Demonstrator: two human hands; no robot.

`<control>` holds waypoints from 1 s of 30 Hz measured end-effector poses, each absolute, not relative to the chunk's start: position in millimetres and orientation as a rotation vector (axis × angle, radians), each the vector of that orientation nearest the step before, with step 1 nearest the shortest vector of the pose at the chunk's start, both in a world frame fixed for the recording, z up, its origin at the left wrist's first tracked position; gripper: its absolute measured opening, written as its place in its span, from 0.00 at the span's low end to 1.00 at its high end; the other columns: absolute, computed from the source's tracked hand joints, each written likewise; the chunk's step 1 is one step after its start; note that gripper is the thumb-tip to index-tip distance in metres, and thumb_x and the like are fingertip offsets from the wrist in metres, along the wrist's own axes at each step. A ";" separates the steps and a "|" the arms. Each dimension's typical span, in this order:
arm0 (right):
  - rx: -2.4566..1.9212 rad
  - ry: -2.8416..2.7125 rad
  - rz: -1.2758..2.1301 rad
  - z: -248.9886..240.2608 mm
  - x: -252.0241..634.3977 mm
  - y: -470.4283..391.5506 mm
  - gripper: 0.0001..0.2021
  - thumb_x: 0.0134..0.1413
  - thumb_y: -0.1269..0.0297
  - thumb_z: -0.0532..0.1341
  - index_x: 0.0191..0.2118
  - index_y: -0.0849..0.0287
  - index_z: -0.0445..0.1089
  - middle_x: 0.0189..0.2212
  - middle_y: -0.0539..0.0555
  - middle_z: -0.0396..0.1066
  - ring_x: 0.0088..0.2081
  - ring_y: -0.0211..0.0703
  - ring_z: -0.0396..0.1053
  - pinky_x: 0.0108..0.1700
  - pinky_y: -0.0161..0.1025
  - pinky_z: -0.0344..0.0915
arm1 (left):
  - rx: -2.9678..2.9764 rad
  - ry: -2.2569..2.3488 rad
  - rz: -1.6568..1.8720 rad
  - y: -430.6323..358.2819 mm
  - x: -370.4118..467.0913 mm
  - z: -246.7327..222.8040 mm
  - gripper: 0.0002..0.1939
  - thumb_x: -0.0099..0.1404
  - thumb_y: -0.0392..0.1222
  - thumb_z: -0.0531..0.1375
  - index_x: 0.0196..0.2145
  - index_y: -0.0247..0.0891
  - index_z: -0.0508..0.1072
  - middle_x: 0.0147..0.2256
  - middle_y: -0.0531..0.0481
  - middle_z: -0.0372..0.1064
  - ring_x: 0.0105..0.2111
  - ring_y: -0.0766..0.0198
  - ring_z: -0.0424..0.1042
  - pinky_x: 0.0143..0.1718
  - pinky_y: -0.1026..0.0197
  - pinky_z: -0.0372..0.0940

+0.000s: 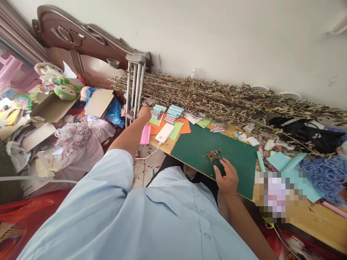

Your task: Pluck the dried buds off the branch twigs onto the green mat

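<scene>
My right hand (228,177) lies palm down on the green mat (189,144), thumb and fingers apart, holding nothing. Its fingertips reach the edge of a small heap of crumbled dry leaves (213,155). Off to the left, my left arm is stretched out, and my left hand (146,112) is at the left end of the stacked rolled paper tubes (175,111), blue with some pink. Its fingers are too small and partly hidden, so any grip there stays unclear. A white power bank (165,133) with a cable sits near a pink holder (145,134).
Long bundles of dried leafy stalks (200,94) line the wall behind the table. Metal crutches (135,83) stand beside my left hand. On the right are a glue gun (279,145), blue paper (298,177) and blue yarn (325,175). Boxes and cloth crowd the bed at left.
</scene>
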State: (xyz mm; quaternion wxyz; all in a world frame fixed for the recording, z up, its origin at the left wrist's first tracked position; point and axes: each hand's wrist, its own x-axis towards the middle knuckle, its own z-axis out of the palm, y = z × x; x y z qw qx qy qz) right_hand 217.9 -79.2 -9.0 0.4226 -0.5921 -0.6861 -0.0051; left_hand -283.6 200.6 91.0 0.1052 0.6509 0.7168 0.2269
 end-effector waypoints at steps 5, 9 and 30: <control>-1.480 -1.704 -0.001 -11.1 218.1 -77.9 0.20 0.67 0.51 0.64 0.55 0.60 0.77 0.57 0.67 0.77 0.57 0.61 0.77 0.61 0.62 0.74 | 1.531 2.261 1.156 199.8 -282.5 106.6 0.18 0.69 0.35 0.57 0.53 0.36 0.80 0.52 0.38 0.75 0.52 0.50 0.73 0.61 0.51 0.67; -1.507 -1.685 0.003 -5.5 214.8 -78.6 0.19 0.67 0.52 0.63 0.54 0.60 0.77 0.56 0.67 0.78 0.57 0.60 0.77 0.62 0.61 0.73 | 1.327 1.923 1.673 198.7 -249.0 121.5 0.14 0.70 0.39 0.62 0.51 0.33 0.77 0.45 0.44 0.77 0.46 0.59 0.76 0.56 0.58 0.70; -1.628 -1.357 0.376 -0.8 221.0 -65.1 0.20 0.66 0.49 0.62 0.52 0.59 0.79 0.58 0.65 0.77 0.59 0.57 0.75 0.65 0.61 0.70 | 1.919 1.221 0.719 16.1 -28.3 26.8 0.12 0.71 0.44 0.61 0.46 0.43 0.84 0.48 0.44 0.82 0.51 0.50 0.79 0.58 0.51 0.72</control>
